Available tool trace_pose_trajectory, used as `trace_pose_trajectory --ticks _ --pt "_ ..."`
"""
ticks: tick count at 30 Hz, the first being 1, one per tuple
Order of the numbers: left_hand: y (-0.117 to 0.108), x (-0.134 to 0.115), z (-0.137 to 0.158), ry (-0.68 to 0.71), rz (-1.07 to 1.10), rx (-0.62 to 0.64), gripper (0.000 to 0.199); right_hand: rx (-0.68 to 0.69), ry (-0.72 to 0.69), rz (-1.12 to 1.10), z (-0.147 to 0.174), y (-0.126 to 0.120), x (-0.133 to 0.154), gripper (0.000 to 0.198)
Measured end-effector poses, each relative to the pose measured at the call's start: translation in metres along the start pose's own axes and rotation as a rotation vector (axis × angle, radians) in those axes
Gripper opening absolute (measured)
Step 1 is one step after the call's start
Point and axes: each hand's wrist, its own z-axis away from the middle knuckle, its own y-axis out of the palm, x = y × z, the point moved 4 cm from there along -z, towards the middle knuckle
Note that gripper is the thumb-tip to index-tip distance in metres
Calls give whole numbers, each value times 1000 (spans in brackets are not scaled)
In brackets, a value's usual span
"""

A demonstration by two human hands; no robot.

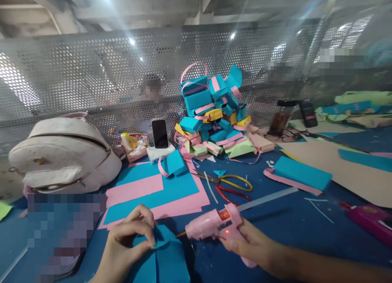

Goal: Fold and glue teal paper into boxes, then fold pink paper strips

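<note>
My left hand (128,236) pinches a flap of a folded blue paper piece (171,258) at the bottom centre, thumb and forefinger pressed together. Wrapped round the handle of a pink hot glue gun (211,225) is my right hand (251,244). The gun's nozzle points left, at the upper right edge of the blue paper; I cannot tell whether it touches. A small orange light glows on the gun, and a pale glue stick (269,199) juts from its back. Behind the hands lie scissors (226,183) with one yellow and one red handle.
Blue and pink paper sheets (183,189) lie behind my left hand. A heap of small paper bags (208,111) rises at the back. A white backpack (67,156) stands left, a phone (159,132) beyond the sheets. To the right are a folded blue piece (301,172) and a magenta case (369,221).
</note>
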Motion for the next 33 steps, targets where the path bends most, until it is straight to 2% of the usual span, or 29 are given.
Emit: trace_pose_trajectory --ticks 5,9,16,21,33 --pt "-2 -12 -3 79 -42 15 10 21 -72 -24 -1 2 1 59" --pt "-2 -22 -6 140 -84 44 9 30 -74 -18 -1 2 1 64" --pt "-5 -39 -8 228 -194 22 11 -15 -76 -10 1 2 0 62" --pt "-10 -41 -6 252 -241 72 10 -4 -126 -7 1 2 3 59" --pt "-6 -54 -4 286 -251 41 13 23 -248 8 7 -1 23 52"
